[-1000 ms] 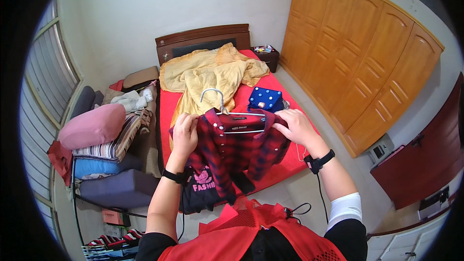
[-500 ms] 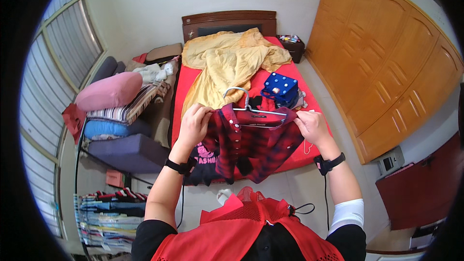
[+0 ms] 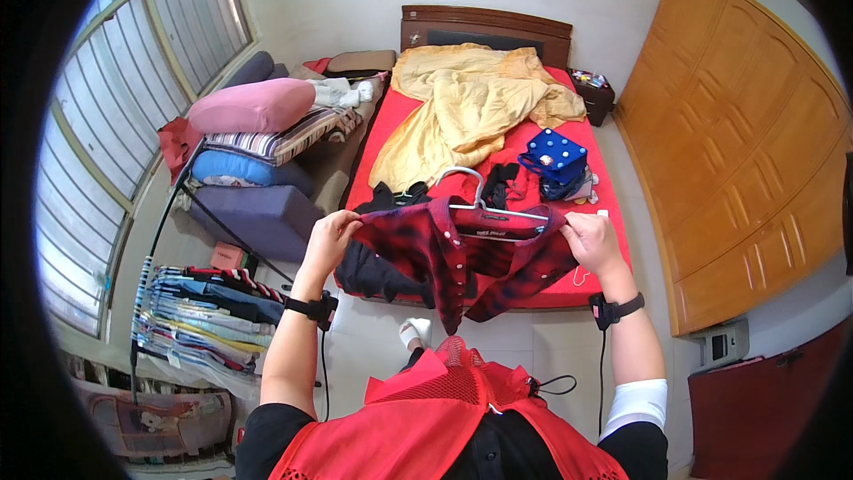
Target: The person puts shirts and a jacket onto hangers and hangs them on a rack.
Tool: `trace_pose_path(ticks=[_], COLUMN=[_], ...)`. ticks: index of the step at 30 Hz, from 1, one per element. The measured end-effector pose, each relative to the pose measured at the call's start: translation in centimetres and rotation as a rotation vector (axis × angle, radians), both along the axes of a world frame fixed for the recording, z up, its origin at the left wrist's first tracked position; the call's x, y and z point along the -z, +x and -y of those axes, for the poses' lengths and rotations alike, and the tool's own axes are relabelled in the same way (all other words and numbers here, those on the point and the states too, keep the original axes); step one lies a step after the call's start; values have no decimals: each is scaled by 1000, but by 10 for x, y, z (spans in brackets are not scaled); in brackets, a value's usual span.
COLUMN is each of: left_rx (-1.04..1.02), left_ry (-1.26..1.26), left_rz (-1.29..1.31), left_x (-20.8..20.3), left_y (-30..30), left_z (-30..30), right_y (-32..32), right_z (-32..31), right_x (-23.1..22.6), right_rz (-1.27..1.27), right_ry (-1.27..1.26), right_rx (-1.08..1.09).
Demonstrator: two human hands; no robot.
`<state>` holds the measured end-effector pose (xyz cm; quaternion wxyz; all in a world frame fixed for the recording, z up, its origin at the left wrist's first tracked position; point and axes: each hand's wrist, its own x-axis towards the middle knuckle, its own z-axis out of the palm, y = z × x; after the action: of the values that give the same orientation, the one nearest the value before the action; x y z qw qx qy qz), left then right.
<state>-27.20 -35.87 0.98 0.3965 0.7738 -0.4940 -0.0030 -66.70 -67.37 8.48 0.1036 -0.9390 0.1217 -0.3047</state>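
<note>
Stretched between my two hands is a red and dark plaid shirt (image 3: 444,249) with white buttons, held up in front of me. A light-coloured hanger (image 3: 480,199) sits inside its collar, the hook standing above the neckline. My left hand (image 3: 332,236) pinches the shirt at its left shoulder. At the opposite shoulder my right hand (image 3: 589,238) is closed on the cloth. Behind the shirt, black clothing (image 3: 382,267) lies on the near edge of the red-covered bed (image 3: 613,258), partly hidden.
A yellow blanket (image 3: 453,116), a blue dotted box (image 3: 556,155) and small clothes lie on the bed. To the left stands a rack of hanging clothes (image 3: 204,311), below stacked bedding with a pink cushion (image 3: 258,107). Wooden wardrobe doors (image 3: 737,151) line the right wall.
My view has swung left, so the bed and wardrobe appear farther right and more of the clothes rack shows. My hands have spread apart, and the shirt is stretched wider between them.
</note>
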Motion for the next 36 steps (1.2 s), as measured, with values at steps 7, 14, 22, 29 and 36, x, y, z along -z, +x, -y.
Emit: trace_pose_path(ticks=[7,14,22,29,36], left_rx=[112,44,-114,-242,-365], left_ry=[-48,156,380,495,553], left_rz=[178,77,-144,-225,-217], left_x=[-31,31,68,66,51], left_y=[-70,-102,-133,-155,-141], left_z=[-34,-85,-164,-224,-251], right_y=[0,5,29,77,115], right_z=[-26,-57,-91,-119,-139], right_x=[22,65,127,146,158], right_rz=[-31,-189,-480,-645,-734], right_ry=[42,116,302,446,533], right_rx=[-173,-307,-536,-768,-913])
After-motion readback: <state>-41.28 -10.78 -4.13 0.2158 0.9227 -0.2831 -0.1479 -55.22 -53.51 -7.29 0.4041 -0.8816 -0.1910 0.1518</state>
